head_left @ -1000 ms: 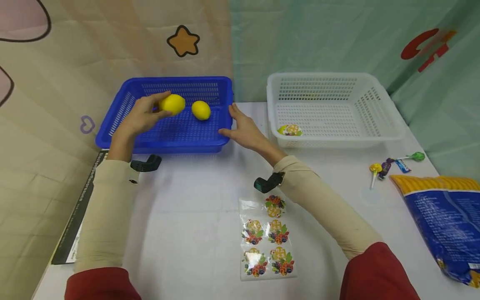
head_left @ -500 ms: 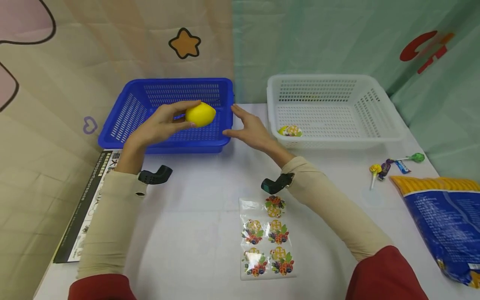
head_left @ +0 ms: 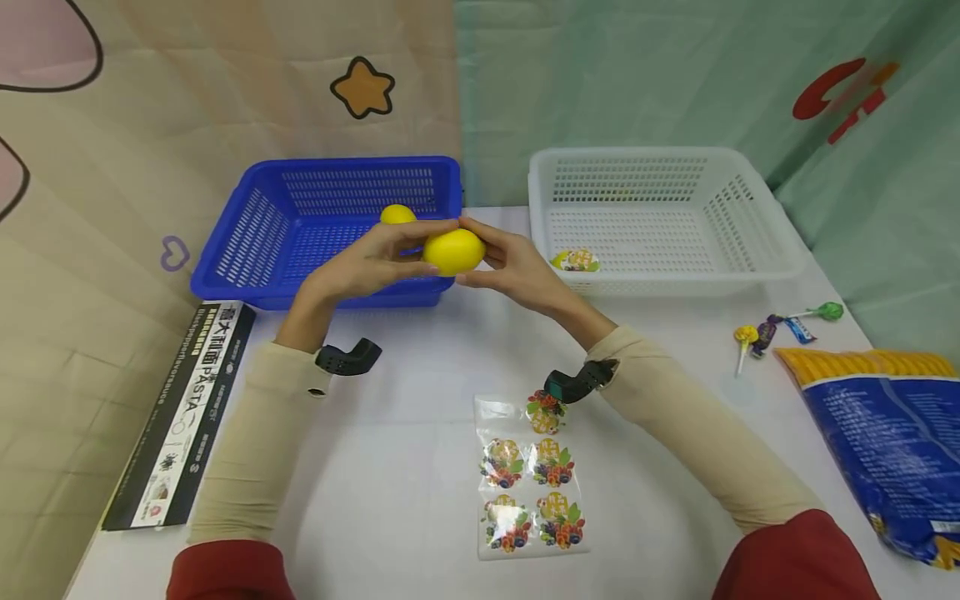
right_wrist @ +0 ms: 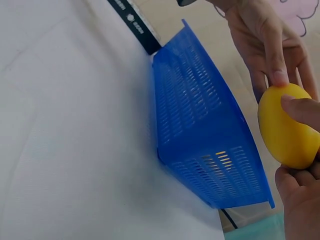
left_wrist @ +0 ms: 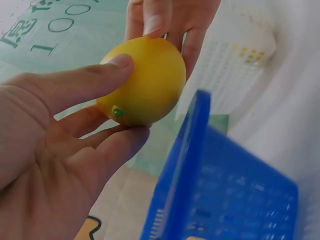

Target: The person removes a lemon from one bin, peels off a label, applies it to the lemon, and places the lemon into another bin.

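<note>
Above the front right corner of the blue basket (head_left: 281, 294), a lemon (head_left: 453, 252) is held between both hands. My left hand (head_left: 367, 265) grips its left end, thumb on one side and fingers on the other, as the left wrist view shows. From the other end my right hand (head_left: 517, 265) pinches it; its thumb (right_wrist: 302, 111) lies on the yellow skin in the right wrist view. A green-tipped end of the lemon (left_wrist: 142, 82) faces the left wrist camera. A second lemon (head_left: 397, 213) sits in the blue basket, partly hidden behind my left hand.
A white basket (head_left: 667, 285) at the right contains a lemon with a fruit sticker (head_left: 576, 261). A sticker sheet (head_left: 531, 492) lies in front. Lollipops and sweets (head_left: 765, 333), a blue bag (head_left: 892, 467) and a pasta box (head_left: 180, 417) lie at the sides.
My left hand has carried the lemon rightward from over the blue basket to my right hand. My right hand has left the basket's rim and taken hold of the lemon.
</note>
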Demonstrator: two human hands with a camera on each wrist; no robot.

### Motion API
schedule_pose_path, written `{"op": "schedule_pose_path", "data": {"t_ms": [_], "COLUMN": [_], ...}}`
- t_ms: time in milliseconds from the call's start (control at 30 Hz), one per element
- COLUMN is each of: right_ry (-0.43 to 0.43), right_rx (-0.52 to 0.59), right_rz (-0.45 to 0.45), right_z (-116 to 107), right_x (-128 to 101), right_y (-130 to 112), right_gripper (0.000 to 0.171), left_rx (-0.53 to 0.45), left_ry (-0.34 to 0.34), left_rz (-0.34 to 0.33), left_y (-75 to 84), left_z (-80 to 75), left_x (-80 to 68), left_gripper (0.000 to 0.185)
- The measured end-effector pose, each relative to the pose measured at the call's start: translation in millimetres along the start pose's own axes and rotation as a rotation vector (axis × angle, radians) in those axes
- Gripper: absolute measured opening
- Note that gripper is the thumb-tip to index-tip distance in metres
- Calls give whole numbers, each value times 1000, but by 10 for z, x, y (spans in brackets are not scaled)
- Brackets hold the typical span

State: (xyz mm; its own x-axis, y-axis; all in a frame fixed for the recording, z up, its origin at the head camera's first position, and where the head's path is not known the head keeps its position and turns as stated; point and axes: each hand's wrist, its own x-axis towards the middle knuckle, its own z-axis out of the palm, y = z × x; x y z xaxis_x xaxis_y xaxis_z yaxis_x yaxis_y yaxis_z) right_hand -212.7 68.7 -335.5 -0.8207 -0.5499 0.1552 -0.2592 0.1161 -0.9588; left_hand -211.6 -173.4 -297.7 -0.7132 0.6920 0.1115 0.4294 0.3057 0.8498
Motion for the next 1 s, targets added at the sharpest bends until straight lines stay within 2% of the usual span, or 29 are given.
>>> {"op": "schedule_pose_path", "data": {"t_ms": [133,300,433,533,733,867,1000], "right_ry": [27,51,64,59,44,44,40], "right_rx": [63,55,39,18,-3,-3,3], "right_rz": [-12,-21,-23,-19,15,46,74], "right_z": [-65,-169,-239,-264,-265,-252,-223], "right_x": [-108,-309,-498,-621,-817,-923,-982], "right_y": [35,74,105,143,251,327,430], "right_gripper": [72,69,67,67,67,67,65], "left_rx": [-90,-167,-109,-47,2,29,34], "left_ry": [-3,45,68,65,51,37,20], "left_rz": [55,121,164,178,199,189,146], "left_y": [-32,-57,-72,-82,-85,-131,-228], "left_z": [172,398,555,662,854,977,1078], "left_x": [58,108,141,138,104,95,87], "left_gripper": [58,58,55,55,55,56,55]}}
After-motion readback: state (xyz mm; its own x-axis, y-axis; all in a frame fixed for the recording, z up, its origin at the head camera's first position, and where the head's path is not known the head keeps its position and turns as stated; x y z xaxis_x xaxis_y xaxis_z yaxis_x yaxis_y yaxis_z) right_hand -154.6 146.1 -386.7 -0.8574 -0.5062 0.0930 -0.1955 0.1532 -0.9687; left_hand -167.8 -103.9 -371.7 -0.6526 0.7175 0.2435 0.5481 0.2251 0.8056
